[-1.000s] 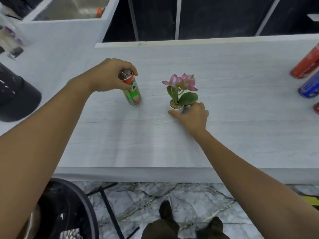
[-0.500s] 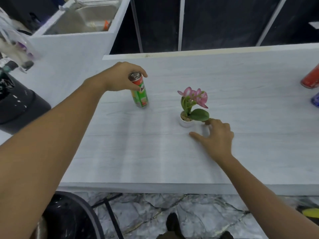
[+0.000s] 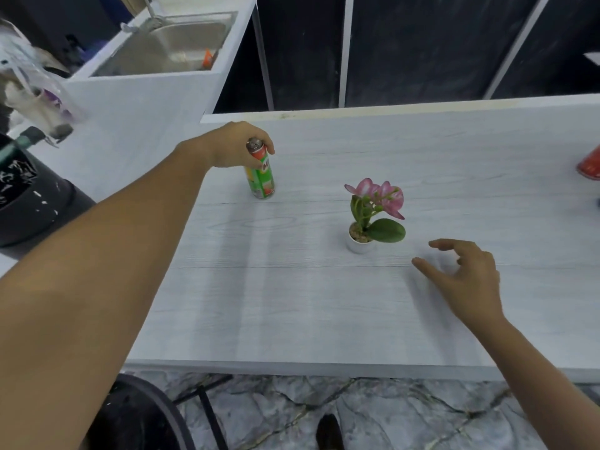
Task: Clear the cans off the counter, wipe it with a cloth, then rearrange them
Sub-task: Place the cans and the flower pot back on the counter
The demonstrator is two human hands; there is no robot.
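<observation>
A slim green and red can [image 3: 261, 177] stands upright on the pale wood-grain counter [image 3: 324, 303], left of centre. My left hand [image 3: 232, 147] grips its upper part from the left, fingers wrapped over the top. A small pink-flowered plant in a white pot [image 3: 365, 219] stands to the can's right. Over the counter, right of the pot and apart from it, hovers my right hand [image 3: 464, 274], fingers spread and empty. A red can [image 3: 589, 164] is cut off by the right edge of the view.
A steel sink [image 3: 168, 43] sits in a raised white unit at the back left. A black bin [image 3: 26, 196] stands at the left, another dark round container [image 3: 136, 417] below the counter's front edge. Marble floor lies beneath.
My right hand let go of the flower pot and drew back to the right, opening. The left hand stays on the green can. The view shifted so the cans at right slid out.
</observation>
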